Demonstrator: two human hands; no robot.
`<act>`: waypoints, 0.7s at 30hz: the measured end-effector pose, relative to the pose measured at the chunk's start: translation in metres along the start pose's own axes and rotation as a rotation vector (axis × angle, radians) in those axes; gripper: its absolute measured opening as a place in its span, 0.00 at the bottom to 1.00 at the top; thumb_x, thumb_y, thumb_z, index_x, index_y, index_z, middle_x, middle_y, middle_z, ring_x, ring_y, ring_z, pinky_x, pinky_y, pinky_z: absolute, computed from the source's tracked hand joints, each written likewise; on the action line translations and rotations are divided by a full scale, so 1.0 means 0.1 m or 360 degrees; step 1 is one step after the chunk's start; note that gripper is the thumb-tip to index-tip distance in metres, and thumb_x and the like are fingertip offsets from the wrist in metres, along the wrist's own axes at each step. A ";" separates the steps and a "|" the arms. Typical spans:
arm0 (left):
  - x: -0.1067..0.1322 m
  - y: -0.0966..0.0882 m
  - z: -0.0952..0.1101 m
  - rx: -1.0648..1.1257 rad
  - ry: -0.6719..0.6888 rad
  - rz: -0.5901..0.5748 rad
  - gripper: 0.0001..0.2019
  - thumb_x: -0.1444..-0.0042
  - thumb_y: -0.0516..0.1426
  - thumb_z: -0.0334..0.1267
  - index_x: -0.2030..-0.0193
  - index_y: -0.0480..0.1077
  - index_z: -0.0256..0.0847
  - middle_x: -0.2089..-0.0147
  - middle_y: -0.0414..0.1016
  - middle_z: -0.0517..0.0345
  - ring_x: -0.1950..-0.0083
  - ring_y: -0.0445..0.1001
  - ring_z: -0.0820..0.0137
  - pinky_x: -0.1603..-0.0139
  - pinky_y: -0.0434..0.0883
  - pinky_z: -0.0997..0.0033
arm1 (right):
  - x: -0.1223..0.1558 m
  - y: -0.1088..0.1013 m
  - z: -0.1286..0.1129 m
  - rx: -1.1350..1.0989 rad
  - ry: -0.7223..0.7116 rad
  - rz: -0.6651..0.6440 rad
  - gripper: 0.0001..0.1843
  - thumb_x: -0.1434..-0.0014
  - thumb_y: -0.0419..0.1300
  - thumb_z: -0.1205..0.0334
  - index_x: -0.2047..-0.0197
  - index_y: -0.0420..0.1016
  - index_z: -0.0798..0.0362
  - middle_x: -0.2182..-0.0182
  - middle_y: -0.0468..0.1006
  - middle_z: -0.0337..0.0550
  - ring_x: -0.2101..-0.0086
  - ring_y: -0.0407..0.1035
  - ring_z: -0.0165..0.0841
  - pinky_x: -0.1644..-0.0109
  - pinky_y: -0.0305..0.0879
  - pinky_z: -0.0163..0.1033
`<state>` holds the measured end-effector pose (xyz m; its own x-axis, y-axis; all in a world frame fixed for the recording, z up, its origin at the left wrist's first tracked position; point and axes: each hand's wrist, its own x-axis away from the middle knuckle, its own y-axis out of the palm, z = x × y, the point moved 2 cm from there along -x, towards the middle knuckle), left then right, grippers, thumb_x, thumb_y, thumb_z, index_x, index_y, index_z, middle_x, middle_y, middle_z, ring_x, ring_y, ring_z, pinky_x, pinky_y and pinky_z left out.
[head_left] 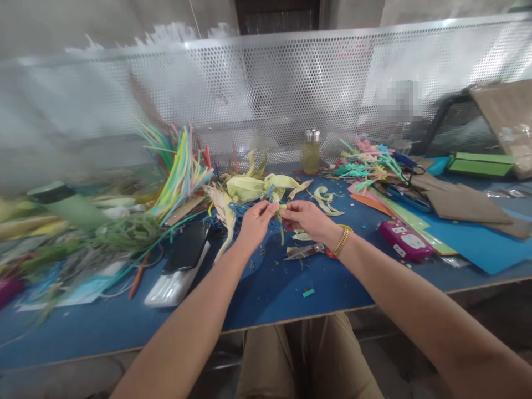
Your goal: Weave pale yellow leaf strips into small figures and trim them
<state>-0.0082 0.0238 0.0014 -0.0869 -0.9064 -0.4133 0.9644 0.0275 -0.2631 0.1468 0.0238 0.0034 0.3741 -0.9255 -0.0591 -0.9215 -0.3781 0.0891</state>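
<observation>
My left hand (260, 220) and my right hand (305, 217) meet over the middle of the blue table. Their fingertips pinch a small pale-green piece of corn husk (282, 208) between them. Behind the fingers lie larger green corn husks (246, 189), with tangled blue string (241, 209) beside them. A dry, cream-coloured husk (223, 208) lies left of my left hand. Curled husk strips (324, 198) are spread behind my right hand. Below my right hand rests a small metal cutting tool (305, 251), its exact kind unclear.
A bundle of coloured pipe cleaners (183, 172) and a black phone (187, 246) are at left. A glass bottle (311, 152) stands at the back. Rightward lie a purple box-shaped object (405, 241), coloured paper (465, 235) and cardboard (465, 202). A perforated metal panel (282, 83) borders the table's rear.
</observation>
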 end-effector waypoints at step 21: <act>0.11 0.08 -0.02 0.0202 -0.0521 -0.0337 0.21 0.55 0.65 0.52 0.57 0.75 0.42 0.58 0.76 0.55 0.57 0.72 0.65 0.59 0.62 0.69 | -0.06 -0.30 0.13 0.0356 -0.0436 0.0559 0.18 0.52 0.66 0.52 0.78 0.63 0.53 0.82 0.62 0.31 0.79 0.56 0.24 0.73 0.56 0.34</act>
<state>-0.0017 0.0151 -0.0067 -0.2222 -0.9733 -0.0568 0.9587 -0.2075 -0.1946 0.1707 0.0411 -0.0114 0.0235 -0.9452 -0.3257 -0.9980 -0.0030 -0.0633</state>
